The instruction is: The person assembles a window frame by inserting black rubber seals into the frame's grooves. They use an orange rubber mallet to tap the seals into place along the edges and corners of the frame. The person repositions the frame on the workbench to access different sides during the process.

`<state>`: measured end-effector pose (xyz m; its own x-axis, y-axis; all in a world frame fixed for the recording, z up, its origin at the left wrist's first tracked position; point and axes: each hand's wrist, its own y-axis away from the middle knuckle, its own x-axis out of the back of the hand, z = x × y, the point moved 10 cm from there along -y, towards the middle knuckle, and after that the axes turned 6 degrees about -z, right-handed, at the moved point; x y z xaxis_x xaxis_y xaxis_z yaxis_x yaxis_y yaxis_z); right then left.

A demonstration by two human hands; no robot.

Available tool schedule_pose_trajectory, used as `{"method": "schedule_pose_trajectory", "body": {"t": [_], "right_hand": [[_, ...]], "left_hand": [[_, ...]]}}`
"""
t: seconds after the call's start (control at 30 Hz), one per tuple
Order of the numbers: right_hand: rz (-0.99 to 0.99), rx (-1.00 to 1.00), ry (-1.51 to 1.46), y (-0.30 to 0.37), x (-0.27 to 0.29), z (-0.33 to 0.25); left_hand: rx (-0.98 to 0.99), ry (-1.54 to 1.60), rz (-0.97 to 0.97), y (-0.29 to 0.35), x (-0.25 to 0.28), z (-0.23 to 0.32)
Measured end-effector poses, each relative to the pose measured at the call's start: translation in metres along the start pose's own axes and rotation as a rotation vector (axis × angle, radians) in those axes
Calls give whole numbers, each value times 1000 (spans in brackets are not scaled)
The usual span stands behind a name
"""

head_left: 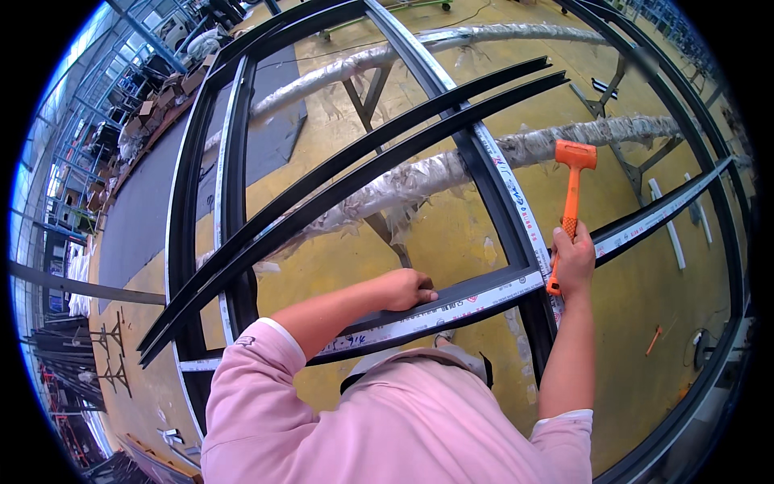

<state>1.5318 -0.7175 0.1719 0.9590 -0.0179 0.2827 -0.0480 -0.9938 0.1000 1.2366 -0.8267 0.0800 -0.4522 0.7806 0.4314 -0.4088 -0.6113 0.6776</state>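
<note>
My right hand (574, 256) is closed round the handle of an orange mallet (573, 181), whose head points away from me, above the corner joint of a dark metal frame. The near crossbar (492, 295) of that frame has a white film strip with print and handwriting. On it rests my left hand (407, 290), fingers curled over its inner edge; part of the grip is hidden. A long upright bar (516, 206) with the same white film runs away from the joint. Two loose black strips (355, 173) lie slantwise across the frame.
Film-wrapped support rails (419, 173) on metal legs carry the frame. A dark grey mat (145, 202) lies on the yellow floor to the left, before shelves with boxes (165, 101). White strips (667, 226) and a small orange tool (654, 340) lie on the floor at right.
</note>
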Motion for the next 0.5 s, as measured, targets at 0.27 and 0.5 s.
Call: {"method": "schedule_pose_trajectory", "body": {"t": [0.27, 0.5], "right_hand": [[172, 120, 221, 12, 12, 0], [109, 326, -247, 247, -120, -10]], "left_hand": [[11, 204, 114, 63, -10, -90], [-82, -118, 232, 89, -7, -87]]}}
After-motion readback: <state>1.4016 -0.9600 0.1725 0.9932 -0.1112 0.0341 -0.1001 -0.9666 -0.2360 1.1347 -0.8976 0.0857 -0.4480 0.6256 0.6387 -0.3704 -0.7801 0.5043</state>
